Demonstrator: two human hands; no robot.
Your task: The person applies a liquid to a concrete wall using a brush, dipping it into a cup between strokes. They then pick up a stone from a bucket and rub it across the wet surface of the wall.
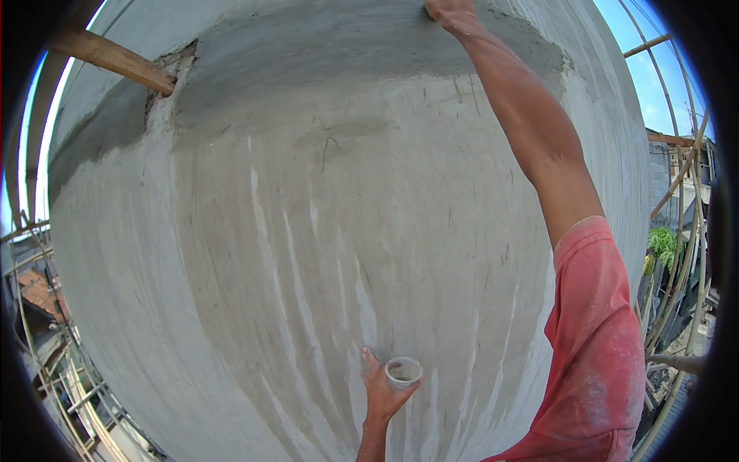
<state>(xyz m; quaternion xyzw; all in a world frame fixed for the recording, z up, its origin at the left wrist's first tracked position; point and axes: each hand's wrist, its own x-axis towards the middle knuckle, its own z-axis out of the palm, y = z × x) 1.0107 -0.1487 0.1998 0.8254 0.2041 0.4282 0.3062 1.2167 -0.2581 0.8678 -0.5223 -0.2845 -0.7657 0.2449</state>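
My left hand (385, 394) is low in front of the wall, wrapped round a small pale cup (403, 372). Its round rim faces up at me, and a little greyish stuff shows inside. At the top edge of the view, my right hand (451, 9) reaches high against the damp, darker plaster of the wall (346, 208). Its fingers look curled, but the frame cuts off part of them; a small dark edge beside them is too little to name. Pale drip streaks run down the lower wall.
A wooden beam (115, 60) sticks out of a rough hole in the wall at upper left. Bamboo scaffolding poles (680, 185) stand on the right, with more poles (85, 396) at lower left. Green leaves (662, 245) and rooftops show beyond.
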